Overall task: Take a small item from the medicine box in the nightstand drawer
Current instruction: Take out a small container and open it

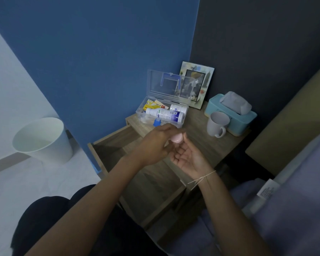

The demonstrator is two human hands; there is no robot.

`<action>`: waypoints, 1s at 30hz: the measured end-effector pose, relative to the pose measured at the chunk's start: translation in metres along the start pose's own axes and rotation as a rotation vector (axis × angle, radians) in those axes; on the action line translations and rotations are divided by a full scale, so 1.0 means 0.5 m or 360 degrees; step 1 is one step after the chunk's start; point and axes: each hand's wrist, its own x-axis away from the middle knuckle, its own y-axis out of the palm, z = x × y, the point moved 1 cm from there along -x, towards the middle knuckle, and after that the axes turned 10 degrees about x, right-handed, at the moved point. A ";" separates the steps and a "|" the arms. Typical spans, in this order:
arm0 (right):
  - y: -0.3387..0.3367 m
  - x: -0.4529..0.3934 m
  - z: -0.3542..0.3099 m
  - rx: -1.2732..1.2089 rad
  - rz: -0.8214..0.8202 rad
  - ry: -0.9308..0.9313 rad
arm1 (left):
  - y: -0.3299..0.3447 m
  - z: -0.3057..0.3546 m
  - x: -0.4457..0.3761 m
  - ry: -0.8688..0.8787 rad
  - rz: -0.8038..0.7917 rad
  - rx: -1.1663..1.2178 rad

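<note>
A white wastebasket [42,139] stands on the floor at left beside the nightstand's pulled-out drawer [115,143]. Over the drawer, the left hand [151,145], fingers curled, pinches a small pink oval item [177,138] at its fingertips, just above the upturned, loosely spread right hand [187,156]; the item's long axis runs roughly left to right. Behind, the clear medicine box [163,111] sits lid-up on the nightstand, with a mug [217,124] and tissue box [231,111] at right.
</note>
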 end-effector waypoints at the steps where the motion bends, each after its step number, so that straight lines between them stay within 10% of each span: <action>1: -0.003 -0.002 0.002 -0.0004 0.0004 0.0013 | -0.003 0.002 -0.002 -0.0021 0.0000 -0.0002; 30: -0.051 0.008 0.021 -0.0026 0.0096 0.0034 | 0.075 -0.022 -0.042 -0.0507 0.0441 -0.0273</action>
